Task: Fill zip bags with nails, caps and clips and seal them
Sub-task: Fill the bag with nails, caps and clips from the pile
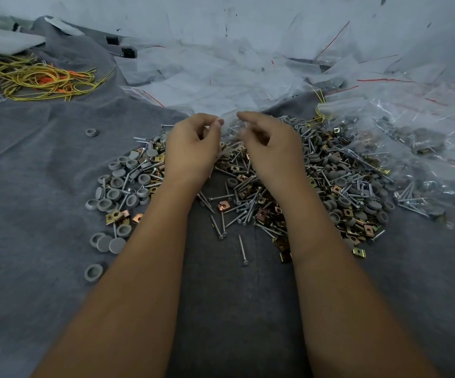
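My left hand (193, 148) and right hand (270, 145) pinch a clear zip bag (229, 132) above the hardware pile (248, 192) mid-cloth. It looks light, limp and slippery; best held by its mouth edges.

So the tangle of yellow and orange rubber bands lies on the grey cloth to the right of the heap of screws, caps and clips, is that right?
Not quite. The head view shows the tangle of yellow and orange rubber bands on the grey cloth to the far left of the heap of screws, grey round caps and brass-coloured clips, not the right. On the right lie clear plastic zip bags.
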Motion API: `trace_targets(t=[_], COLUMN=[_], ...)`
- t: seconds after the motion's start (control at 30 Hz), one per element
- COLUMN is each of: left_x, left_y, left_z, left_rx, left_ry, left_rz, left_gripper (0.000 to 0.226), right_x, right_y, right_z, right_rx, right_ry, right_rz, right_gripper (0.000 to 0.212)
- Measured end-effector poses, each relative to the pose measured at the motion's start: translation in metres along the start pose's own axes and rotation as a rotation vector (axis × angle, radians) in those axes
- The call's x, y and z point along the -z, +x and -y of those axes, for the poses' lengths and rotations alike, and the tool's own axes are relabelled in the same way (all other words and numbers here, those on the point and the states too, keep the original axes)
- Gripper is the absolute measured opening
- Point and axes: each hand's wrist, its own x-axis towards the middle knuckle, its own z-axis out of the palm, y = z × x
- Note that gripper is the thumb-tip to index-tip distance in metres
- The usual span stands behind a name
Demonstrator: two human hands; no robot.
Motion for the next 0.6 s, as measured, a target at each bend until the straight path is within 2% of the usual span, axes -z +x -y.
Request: trace_targets(t=[0.1,0.17,0.3,0.4,0.6], left_x=[0.003,0.007,0.010,0.009,0.007], left_y=[0.004,0.006,0.004,0.002,0.003], left_z=[0.004,0.005,0.002,-0.001,0.001], left_rx=[0.019,0.025,-0.040,-0.076,-0.061], left_ry=[0.026,0.009,-0.045,-0.054,-0.032], left_rz=[-0.132,-0.231,-0.372,-0.410,-0.344], left_gripper=[0.014,0.017,0.016,0.016,0.016], right_x=[0.003,0.007,0.013,0.013,0.005], right_y=[0.000,0.001,0.002,0.000,-0.003], right_z=[0.001,0.000,0.002,0.006,0.005], right_rx=[-0.015,-0.042,-0.081,-0.091,-0.011], right_ry=[0.059,-0.006,-0.277,-0.460,-0.579], right_rz=[-0.078,-0.059,0.226,0.399,0.398], right_gripper=[0.020,0.019,0.023,0.023,0.023])
